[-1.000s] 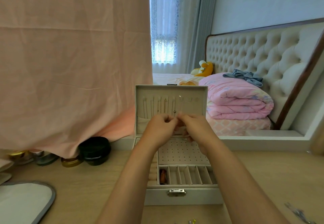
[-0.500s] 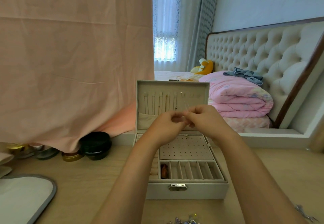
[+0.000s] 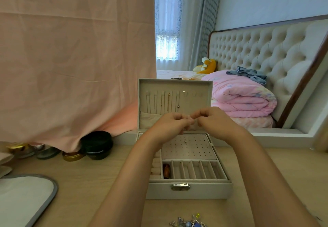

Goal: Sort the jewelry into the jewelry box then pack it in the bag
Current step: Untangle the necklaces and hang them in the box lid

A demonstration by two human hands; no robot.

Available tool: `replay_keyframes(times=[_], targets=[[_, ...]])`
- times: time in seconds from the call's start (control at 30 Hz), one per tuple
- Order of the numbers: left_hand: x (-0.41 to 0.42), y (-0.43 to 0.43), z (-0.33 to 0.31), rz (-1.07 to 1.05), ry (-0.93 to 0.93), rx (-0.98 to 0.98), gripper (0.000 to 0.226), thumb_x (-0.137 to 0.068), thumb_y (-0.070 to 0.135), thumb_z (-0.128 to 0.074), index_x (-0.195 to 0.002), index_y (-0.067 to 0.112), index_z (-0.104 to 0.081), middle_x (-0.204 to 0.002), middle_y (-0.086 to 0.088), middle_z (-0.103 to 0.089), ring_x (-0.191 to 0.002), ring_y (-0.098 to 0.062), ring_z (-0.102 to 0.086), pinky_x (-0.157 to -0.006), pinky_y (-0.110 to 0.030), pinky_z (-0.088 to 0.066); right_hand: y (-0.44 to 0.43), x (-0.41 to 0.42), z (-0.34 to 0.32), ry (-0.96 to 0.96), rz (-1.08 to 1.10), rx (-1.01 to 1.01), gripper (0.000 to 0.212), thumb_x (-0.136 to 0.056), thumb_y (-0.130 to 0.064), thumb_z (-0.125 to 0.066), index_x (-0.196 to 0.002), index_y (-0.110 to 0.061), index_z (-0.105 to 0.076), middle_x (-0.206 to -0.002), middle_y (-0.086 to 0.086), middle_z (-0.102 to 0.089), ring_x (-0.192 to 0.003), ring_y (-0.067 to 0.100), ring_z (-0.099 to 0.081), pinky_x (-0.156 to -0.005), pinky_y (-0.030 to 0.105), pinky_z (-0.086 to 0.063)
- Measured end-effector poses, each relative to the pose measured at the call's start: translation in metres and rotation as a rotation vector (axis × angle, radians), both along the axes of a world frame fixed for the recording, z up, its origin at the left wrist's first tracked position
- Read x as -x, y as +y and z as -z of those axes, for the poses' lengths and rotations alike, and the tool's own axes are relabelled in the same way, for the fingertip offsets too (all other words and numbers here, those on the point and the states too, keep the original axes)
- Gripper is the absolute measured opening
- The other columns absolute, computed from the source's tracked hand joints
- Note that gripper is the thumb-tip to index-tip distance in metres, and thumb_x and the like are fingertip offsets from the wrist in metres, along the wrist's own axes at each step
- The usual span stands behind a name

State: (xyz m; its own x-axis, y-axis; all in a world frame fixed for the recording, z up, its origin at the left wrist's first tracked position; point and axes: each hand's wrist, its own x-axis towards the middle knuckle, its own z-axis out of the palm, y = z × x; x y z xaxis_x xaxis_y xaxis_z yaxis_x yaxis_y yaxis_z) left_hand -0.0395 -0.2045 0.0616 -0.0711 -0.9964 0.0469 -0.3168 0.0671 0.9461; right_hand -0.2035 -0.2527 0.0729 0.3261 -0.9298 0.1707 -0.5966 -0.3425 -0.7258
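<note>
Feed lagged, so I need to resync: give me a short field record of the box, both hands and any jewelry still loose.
box: jewelry box, open, lid upright
lid: thin chains hang inside it
tray: brown piece in leftmost slot; other slots look bare
left: left hand pinches a tiny piece, too small to identify
right: right hand pinches the same piece, in front of the lid
loose: jewelry pile at the near edge of the desk, unsorted

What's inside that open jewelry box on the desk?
Thin chains hang in the lid; an amber piece lies in the leftmost slot; a stud sits on the dotted panel. The left hand and right hand, pinching a tiny piece, hide part of the lid's pocket.
</note>
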Motion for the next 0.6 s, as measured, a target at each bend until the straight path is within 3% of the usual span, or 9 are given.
replay_keyframes(times=[0.1, 0.2, 0.37, 0.5, 0.6], targets=[[-0.006, 0.003, -0.004, 0.038, 0.016, 0.025, 0.017, -0.097, 0.019, -0.061, -0.108, 0.023, -0.072, -0.106, 0.005, -0.072, -0.086, -0.001, -0.065, -0.069, -0.011, -0.048, 0.005, -0.004, 0.005, 0.065, -0.139, -0.141, 0.025, -0.086, -0.008, -0.06, -0.094, -0.027, -0.075, -0.072, -0.012, -0.068, -0.066, 0.004, -0.058, -0.065, 0.024, -0.048], [-0.009, 0.005, -0.006, 0.064, 0.025, 0.027, 0.028, -0.096, 0.009, -0.057, -0.117, 0.023, -0.069, -0.111, 0.007, -0.071, -0.098, -0.001, -0.065, -0.073, -0.012, -0.046, 0.008, -0.011, 0.01, -0.002, -0.149, -0.131, 0.006, -0.086, -0.018, -0.071, -0.089, -0.016, -0.076, -0.069, -0.005, -0.069, -0.059, 0.009, -0.056, -0.057, 0.02, -0.046], [-0.009, 0.0, -0.004, 0.042, 0.011, 0.076, 0.031, -0.093, 0.012, -0.061, -0.122, 0.023, -0.066, -0.113, 0.005, -0.067, -0.101, -0.006, -0.064, -0.074, -0.012, -0.046, 0.009, -0.014, 0.009, -0.052, -0.069, -0.109, 0.023, -0.094, -0.032, -0.068, -0.083, -0.014, -0.076, -0.076, -0.001, -0.076, -0.053, 0.011, -0.059, -0.048, 0.018, -0.04], [-0.013, -0.012, 0.009, -0.137, -0.215, 0.218, 0.04, -0.093, 0.018, -0.06, -0.132, 0.025, -0.062, -0.128, 0.006, -0.059, -0.122, -0.013, -0.052, -0.101, -0.029, -0.045, 0.01, -0.013, 0.004, -0.066, 0.0, -0.048, 0.019, -0.094, -0.028, -0.068, -0.082, -0.014, -0.075, -0.075, -0.003, -0.076, -0.05, 0.01, -0.059, -0.053, 0.02, -0.043], [-0.017, -0.015, 0.018, -0.252, -0.502, 0.325, 0.048, -0.094, 0.014, -0.052, -0.141, 0.026, -0.055, -0.138, 0.004, -0.052, -0.133, -0.015, -0.036, -0.112, -0.034, -0.033, 0.008, -0.013, -0.001, -0.083, 0.058, 0.037, 0.018, -0.095, -0.025, -0.066, -0.081, -0.016, -0.075, -0.075, -0.007, -0.076, -0.049, 0.011, -0.06, -0.061, 0.025, -0.047]])
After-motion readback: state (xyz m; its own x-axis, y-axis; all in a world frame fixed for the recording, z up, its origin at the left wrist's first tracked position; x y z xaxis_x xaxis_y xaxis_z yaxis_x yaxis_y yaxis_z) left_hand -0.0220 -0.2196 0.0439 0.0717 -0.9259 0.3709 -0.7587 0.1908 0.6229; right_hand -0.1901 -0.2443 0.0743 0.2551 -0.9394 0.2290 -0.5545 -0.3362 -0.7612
